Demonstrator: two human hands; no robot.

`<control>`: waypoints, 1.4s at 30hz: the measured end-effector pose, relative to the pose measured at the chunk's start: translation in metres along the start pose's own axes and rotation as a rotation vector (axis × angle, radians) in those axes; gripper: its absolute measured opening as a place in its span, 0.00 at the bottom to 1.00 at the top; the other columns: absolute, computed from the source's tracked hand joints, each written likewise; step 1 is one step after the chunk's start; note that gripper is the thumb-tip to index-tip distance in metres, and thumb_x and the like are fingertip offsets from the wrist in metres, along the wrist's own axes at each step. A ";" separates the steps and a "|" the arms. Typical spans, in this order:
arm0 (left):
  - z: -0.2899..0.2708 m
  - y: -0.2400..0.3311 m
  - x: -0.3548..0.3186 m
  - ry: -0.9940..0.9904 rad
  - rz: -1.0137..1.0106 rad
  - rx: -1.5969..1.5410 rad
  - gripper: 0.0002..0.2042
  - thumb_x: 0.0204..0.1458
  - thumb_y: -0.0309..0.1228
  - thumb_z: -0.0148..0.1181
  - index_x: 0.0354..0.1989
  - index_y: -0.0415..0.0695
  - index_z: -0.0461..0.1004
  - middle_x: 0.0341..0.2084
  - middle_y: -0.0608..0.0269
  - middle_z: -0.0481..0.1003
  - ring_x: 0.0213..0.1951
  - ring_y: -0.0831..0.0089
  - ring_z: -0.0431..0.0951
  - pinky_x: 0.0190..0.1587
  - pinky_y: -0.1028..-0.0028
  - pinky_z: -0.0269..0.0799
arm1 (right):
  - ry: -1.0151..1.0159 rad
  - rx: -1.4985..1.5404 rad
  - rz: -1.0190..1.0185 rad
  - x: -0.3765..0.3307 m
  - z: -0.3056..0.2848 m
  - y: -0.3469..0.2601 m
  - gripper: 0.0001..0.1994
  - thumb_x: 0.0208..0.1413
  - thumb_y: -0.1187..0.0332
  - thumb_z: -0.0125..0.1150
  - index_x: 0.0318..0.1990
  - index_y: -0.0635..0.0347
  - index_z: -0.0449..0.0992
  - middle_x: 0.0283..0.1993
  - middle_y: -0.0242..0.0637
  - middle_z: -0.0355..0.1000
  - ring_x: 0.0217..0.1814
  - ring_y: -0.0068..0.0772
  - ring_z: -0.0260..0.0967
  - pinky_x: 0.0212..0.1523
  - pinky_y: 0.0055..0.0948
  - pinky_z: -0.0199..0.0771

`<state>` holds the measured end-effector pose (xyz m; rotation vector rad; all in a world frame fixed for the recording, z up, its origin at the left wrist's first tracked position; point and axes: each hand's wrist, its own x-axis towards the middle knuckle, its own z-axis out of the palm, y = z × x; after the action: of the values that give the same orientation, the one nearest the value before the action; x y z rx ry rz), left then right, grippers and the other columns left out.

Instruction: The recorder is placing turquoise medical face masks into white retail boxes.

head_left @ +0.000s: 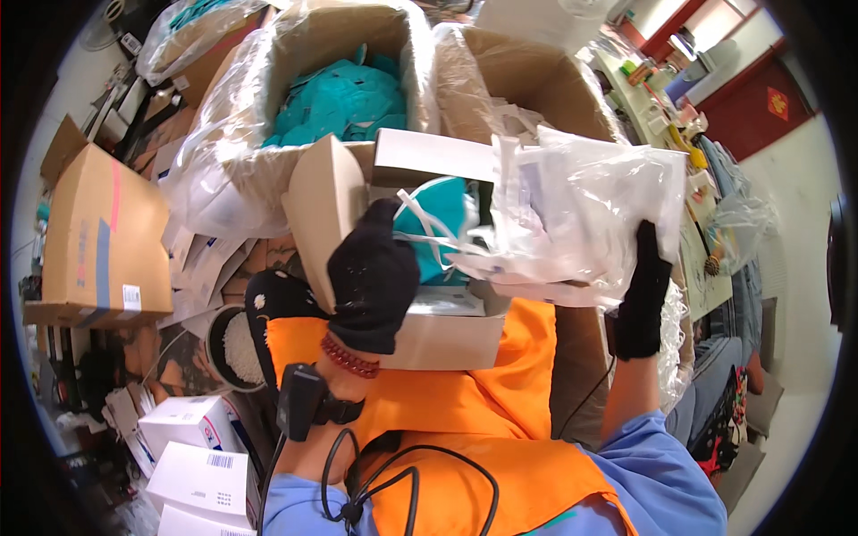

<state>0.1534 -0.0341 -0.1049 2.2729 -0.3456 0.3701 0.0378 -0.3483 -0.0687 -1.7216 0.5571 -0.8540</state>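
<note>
A small white carton (451, 342) with raised flaps stands open on my lap, partly over the orange apron. My left hand (375, 284), in a black glove, reaches over its left side with fingers closed at the edge of a teal face mask (438, 219). The fingertips are mostly hidden by the hand. White straps (422, 214) hang loose across the mask. On the right, my black-gloved right hand (643, 295) grips several clear plastic bags (590, 201) with whitish contents, its thumb in front of them. The bags overlap the carton's right side.
Beyond the carton, a plastic-lined box (422, 67) holds a heap of teal masks (340, 98). Another lined box (456, 67) stands beside it. A brown carton (125, 237) is at left, with white boxes (201, 478) lower left. A black cable (411, 473) loops over my lap.
</note>
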 end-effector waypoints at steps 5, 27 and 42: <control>0.010 -0.017 -0.013 -0.048 0.210 0.203 0.18 0.46 0.21 0.55 0.48 0.42 0.75 0.38 0.50 0.78 0.40 0.52 0.80 0.42 0.59 0.76 | -0.189 0.118 0.078 0.034 -0.050 0.091 0.21 0.66 0.56 0.55 0.58 0.62 0.70 0.54 0.38 0.72 0.53 0.28 0.70 0.45 0.33 0.76; -0.033 0.018 -0.015 -0.880 0.084 -0.010 0.07 0.54 0.34 0.60 0.37 0.47 0.81 0.32 0.55 0.81 0.36 0.55 0.80 0.42 0.63 0.76 | -0.340 0.353 0.392 0.234 0.032 0.153 0.18 0.67 0.61 0.54 0.56 0.64 0.69 0.41 0.43 0.72 0.39 0.33 0.65 0.48 0.32 0.72; 0.043 -0.004 -0.007 -1.288 0.342 0.093 0.22 0.45 0.25 0.60 0.52 0.42 0.76 0.39 0.43 0.79 0.43 0.50 0.80 0.47 0.61 0.77 | -0.549 0.290 0.406 -0.001 0.076 0.028 0.11 0.61 0.70 0.59 0.50 0.62 0.77 0.32 0.33 0.77 0.29 0.20 0.75 0.32 0.19 0.74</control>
<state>0.1552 -0.0627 -0.1375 2.2379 -1.3626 -1.0019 0.0974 -0.3098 -0.1076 -1.4219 0.3649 -0.1456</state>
